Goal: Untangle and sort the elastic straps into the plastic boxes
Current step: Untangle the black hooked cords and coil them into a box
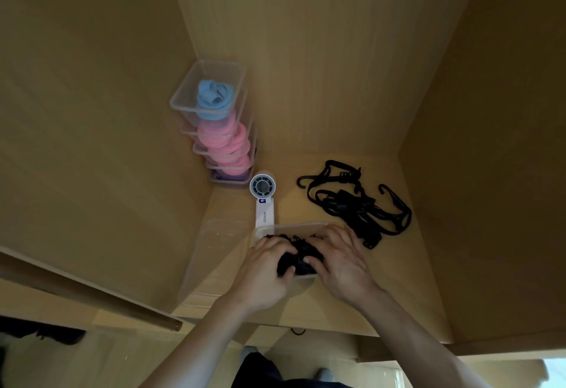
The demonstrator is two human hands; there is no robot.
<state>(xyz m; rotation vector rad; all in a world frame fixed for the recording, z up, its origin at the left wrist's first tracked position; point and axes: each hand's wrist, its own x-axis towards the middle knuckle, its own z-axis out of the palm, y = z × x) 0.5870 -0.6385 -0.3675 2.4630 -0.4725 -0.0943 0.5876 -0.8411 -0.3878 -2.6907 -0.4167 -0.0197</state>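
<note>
A clear plastic box (291,227) stands near the shelf's front edge with a bundle of black elastic strap (301,257) in it. My left hand (263,268) and my right hand (340,260) are both over the box, fingers curled onto the black bundle. A tangled heap of black straps with hooks (352,200) lies on the shelf to the right of the box, apart from my hands. A clear lid or second box (211,253) leans against the left wall.
A stack of several clear boxes (214,124) holding blue, pink and purple bands stands in the back left corner. A white handheld fan (263,197) lies between the stack and the box. Wooden walls close in left, back and right.
</note>
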